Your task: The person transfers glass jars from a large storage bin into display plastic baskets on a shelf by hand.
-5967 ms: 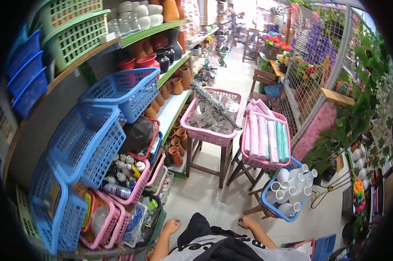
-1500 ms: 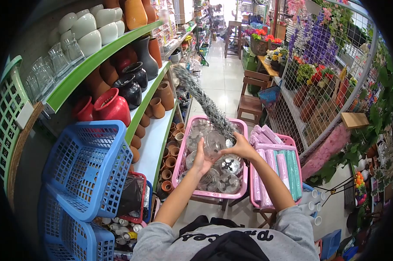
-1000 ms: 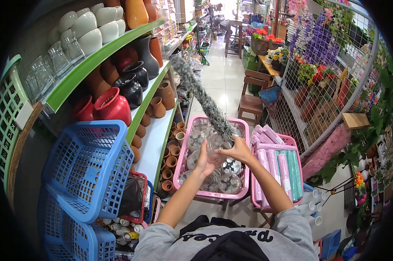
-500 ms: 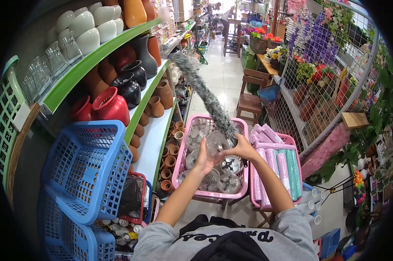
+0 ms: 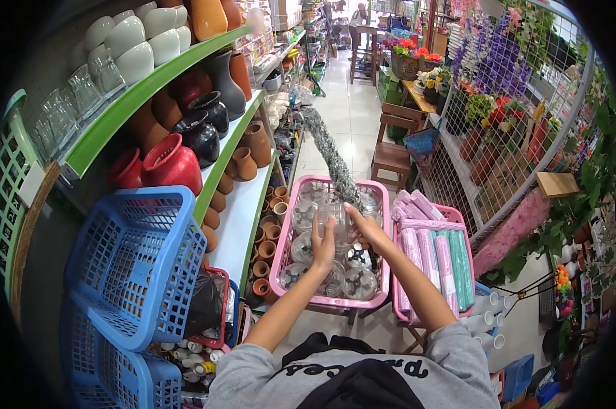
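Over the pink basket (image 5: 276,267), my left hand (image 5: 323,247) holds the near left side of a clear glass jar (image 5: 332,219). A grey and white fluffy duster (image 5: 330,151) slants up and away from the jar. My right hand (image 5: 364,225) is closed around the duster's near end, beside the jar's right side. The handle is hidden by my fingers. Several clear glass vessels (image 5: 359,282) lie in the basket beneath both hands.
Right of the basket, a pink crate (image 5: 468,225) holds pink and green wrapped packs. Shelves with red vases (image 5: 173,165) and clay pots line the left, above blue baskets (image 5: 137,273). A wooden chair (image 5: 392,153) and wire rack stand ahead right. Far back is a person (image 5: 357,27).
Both hands have shifted slightly, and the jar is now more upright. The duster has swung to a steeper slant, its far tip moving right and down.
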A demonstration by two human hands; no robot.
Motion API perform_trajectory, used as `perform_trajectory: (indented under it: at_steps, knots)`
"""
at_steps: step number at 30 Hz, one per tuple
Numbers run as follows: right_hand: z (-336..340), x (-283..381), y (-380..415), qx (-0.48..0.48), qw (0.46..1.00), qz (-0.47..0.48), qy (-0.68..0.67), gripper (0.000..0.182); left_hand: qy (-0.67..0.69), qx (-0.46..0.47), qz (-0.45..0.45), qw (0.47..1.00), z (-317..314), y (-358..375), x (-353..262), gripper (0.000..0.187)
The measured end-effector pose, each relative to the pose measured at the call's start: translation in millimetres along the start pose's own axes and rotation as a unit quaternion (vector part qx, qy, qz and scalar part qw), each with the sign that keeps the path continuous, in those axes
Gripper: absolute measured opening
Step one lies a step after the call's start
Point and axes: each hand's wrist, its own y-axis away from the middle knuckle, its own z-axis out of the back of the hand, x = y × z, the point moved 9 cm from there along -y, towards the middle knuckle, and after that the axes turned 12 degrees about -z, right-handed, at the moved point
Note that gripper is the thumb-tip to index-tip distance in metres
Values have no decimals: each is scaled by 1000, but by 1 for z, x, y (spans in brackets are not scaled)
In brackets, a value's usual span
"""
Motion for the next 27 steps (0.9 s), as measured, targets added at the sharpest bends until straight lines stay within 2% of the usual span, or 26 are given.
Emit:
perform_trajectory:
  at_steps: [1, 2, 3, 4, 5, 7, 8, 11, 12, 14, 18, 21, 23, 24, 26, 27]
  knots:
    - [2, 0, 0, -1, 1000, 1, 0, 68, 58, -7, 56, 997, -2, 1, 10, 51]
    - [4, 4, 1, 24, 999, 17, -24, 65, 60, -5, 55, 997, 1, -2, 9, 51]
    - [5, 9, 4, 48, 997, 32, -47, 62, 142, 27, 145, 979, -4, 0, 11, 54]
    - [10, 20, 12, 32, 997, 76, -3, 56, 221, 57, 233, 945, -14, 7, 13, 59]
    - [10, 18, 11, 33, 997, 75, -3, 56, 221, 55, 233, 945, -14, 5, 8, 59]
    - [6, 52, 37, 32, 943, 327, 49, 59, 242, 94, 286, 922, -23, 10, 6, 71]
    - [6, 52, 38, 31, 943, 327, 50, 59, 250, 114, 298, 914, -28, 13, 2, 70]
    - [1, 40, 36, 60, 980, 186, 31, 44, 215, 114, 300, 922, -27, 15, 1, 69]
    - [1, 41, 35, 60, 980, 187, 31, 44, 215, 114, 300, 923, -26, 14, 5, 69]
    - [-3, 25, 25, 114, 989, 81, -38, 32, 155, 139, 296, 932, -21, 13, 18, 68]
    - [-2, 25, 27, 100, 988, 91, -79, 24, 124, 104, 305, 938, -18, 13, 23, 69]
    - [-1, 20, 20, 78, 991, 75, -78, 25, 139, 85, 300, 940, -13, 14, 29, 61]
    - [4, 22, 20, 48, 992, 91, -70, 25, 57, 49, 190, 979, 1, 5, 27, 52]
    - [5, 22, 20, 48, 992, 91, -71, 25, 57, 51, 191, 979, 1, 5, 23, 52]
    - [10, 25, 20, 40, 990, 112, -69, 29, -1, 127, 150, 980, -7, 1, 7, 46]
    - [12, 23, 16, 39, 990, 113, -69, 29, 0, 129, 150, 980, -6, -2, 6, 46]
